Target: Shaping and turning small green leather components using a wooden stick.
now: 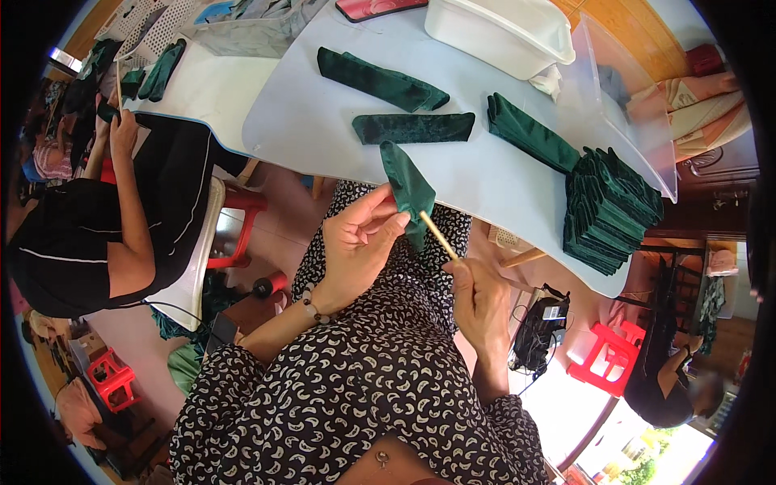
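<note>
My left hand point(361, 234) pinches a dark green velvet strip point(406, 179) between thumb and fingers, just off the near edge of the table. In my right hand point(478, 303) is a thin wooden stick point(440, 234), its far tip touching or just inside the strip's lower end; which of these I cannot tell. On the table beyond lie two flat green strips, a nearer one point(414, 128) and a farther one point(382, 79). To the right a folded green strip point(529, 132) rests against a tall stack of green velvet pieces point(610, 208).
A white plastic tub point(499, 32) and a clear plastic bin point(626, 105) stand at the back right. A red phone-like object point(380, 8) lies at the far edge. On the left another person point(105, 218) works with a stick. Red stools point(608, 356) stand on the floor.
</note>
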`<action>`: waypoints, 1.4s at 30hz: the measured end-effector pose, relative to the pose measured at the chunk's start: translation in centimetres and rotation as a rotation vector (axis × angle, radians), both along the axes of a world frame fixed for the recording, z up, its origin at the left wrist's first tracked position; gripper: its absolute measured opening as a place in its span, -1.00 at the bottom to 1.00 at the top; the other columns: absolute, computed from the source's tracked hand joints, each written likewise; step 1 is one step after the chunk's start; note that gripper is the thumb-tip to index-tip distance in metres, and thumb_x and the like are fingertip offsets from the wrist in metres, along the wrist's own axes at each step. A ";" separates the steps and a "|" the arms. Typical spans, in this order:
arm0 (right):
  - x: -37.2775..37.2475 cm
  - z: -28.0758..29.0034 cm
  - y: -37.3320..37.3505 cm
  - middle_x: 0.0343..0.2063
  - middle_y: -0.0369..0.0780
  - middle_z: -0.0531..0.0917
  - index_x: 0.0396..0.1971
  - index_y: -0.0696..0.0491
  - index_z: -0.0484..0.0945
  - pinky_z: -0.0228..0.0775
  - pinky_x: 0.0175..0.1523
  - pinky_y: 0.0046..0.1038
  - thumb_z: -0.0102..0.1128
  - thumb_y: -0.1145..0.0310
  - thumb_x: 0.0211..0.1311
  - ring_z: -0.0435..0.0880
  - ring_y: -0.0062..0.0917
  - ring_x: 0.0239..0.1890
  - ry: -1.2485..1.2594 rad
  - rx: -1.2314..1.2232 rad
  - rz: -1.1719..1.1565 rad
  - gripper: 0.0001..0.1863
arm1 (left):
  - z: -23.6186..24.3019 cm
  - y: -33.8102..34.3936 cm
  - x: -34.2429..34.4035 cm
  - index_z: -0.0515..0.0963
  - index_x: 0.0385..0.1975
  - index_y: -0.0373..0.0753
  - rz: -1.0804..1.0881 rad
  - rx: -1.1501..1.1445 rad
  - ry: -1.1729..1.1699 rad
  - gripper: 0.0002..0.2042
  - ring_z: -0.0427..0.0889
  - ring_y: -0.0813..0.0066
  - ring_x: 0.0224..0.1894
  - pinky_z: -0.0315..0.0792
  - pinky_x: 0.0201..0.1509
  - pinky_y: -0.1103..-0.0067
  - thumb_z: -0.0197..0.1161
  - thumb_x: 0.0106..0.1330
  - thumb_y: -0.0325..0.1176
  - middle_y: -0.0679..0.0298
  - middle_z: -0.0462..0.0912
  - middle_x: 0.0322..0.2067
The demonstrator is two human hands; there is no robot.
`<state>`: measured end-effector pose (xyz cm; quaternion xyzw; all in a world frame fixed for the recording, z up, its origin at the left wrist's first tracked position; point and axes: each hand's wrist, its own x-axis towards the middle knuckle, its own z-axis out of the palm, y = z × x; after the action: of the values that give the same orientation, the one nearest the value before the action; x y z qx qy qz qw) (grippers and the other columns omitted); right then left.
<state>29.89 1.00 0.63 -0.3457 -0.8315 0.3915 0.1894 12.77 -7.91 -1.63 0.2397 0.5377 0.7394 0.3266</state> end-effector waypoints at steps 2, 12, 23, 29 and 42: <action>0.1 0.2 -0.5 -0.54 -0.04 0.61 -0.38 0.16 0.59 0.37 -0.46 -0.28 0.06 0.34 0.33 0.60 -0.13 -0.54 -0.060 -0.072 -0.020 -0.79 | 0.0 0.1 0.2 0.38 0.15 -0.43 0.011 0.015 0.036 -0.59 0.61 0.55 -0.09 0.53 -0.04 0.63 0.20 0.29 -0.56 0.11 0.64 -0.10; -1.1 -1.6 -1.3 -0.59 -0.05 0.60 -0.27 0.18 0.57 0.42 -0.45 -0.32 0.04 0.34 0.34 0.60 -0.21 -0.57 -0.045 -0.086 -0.087 -0.78 | -0.9 0.5 1.1 0.35 0.17 -0.43 -0.017 0.004 0.093 -0.55 0.62 0.61 -0.21 0.57 -0.14 0.66 0.22 0.27 -0.58 0.16 0.67 -0.23; -1.4 -3.1 -0.7 -0.58 -0.32 0.58 -0.40 0.16 0.47 0.28 -0.47 -0.71 0.18 0.37 0.30 0.50 -0.76 -0.54 0.393 -0.499 -0.044 -0.82 | -0.1 -0.8 -1.7 0.26 0.26 -0.31 -0.178 -0.042 0.071 -0.37 0.59 0.61 -0.19 0.50 -0.09 0.64 0.35 0.18 -0.45 0.25 0.61 -0.25; -2.0 -3.7 -1.6 -0.58 -0.32 0.57 -0.41 0.16 0.47 0.28 -0.44 -0.72 0.17 0.38 0.31 0.49 -0.76 -0.54 0.450 -0.533 -0.067 -0.83 | -0.1 -1.3 -1.4 0.63 -0.24 -0.42 -0.078 0.082 0.019 -0.85 0.54 0.62 -0.30 0.41 -0.19 0.68 0.29 0.20 -0.56 0.25 0.62 -0.31; -1.8 -3.5 -2.2 -0.63 -0.37 0.52 -0.44 0.14 0.47 0.16 -0.53 -0.74 0.19 0.39 0.30 0.36 -0.82 -0.62 0.505 -0.565 -0.067 -0.83 | 0.9 -2.5 -1.7 0.67 -0.31 -0.35 -0.013 0.027 0.363 -0.87 0.52 0.60 -0.40 0.37 -0.32 0.68 0.34 0.14 -0.53 0.25 0.63 -0.44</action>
<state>28.04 -1.24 -2.84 -0.3040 -0.6062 0.6716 0.2983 11.07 -10.39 -0.73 0.3772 0.5761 0.6891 0.2258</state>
